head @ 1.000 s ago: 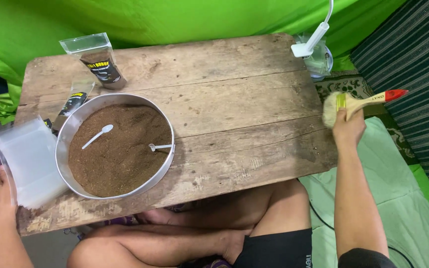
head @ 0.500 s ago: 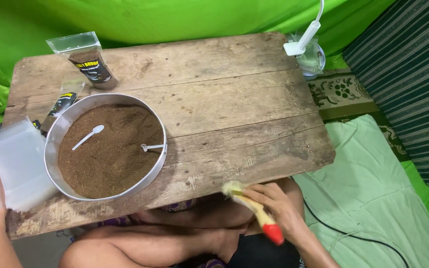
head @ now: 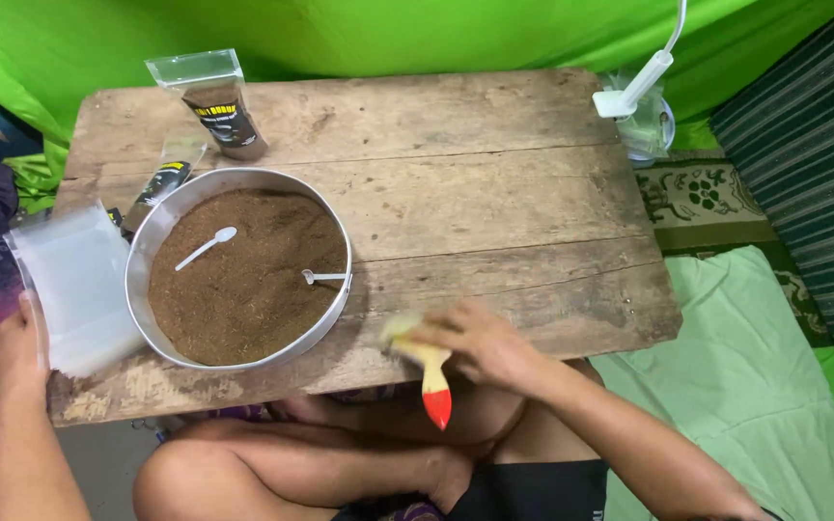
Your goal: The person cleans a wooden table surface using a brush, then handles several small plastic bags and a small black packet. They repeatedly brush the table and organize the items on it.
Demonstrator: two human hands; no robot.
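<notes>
Red-tipped brush (head: 424, 362) now on tabletop (head: 494, 207)

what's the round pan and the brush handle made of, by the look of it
Round pan: likely thin metal, with a dull silver sheen along its rim. Brush handle under the right hand: looks like pale wood with a glossy red-painted tip.

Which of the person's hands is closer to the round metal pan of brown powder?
The left. The left hand rests on clear bags lying against the pan; the right hand holds a brush farther off.
</notes>
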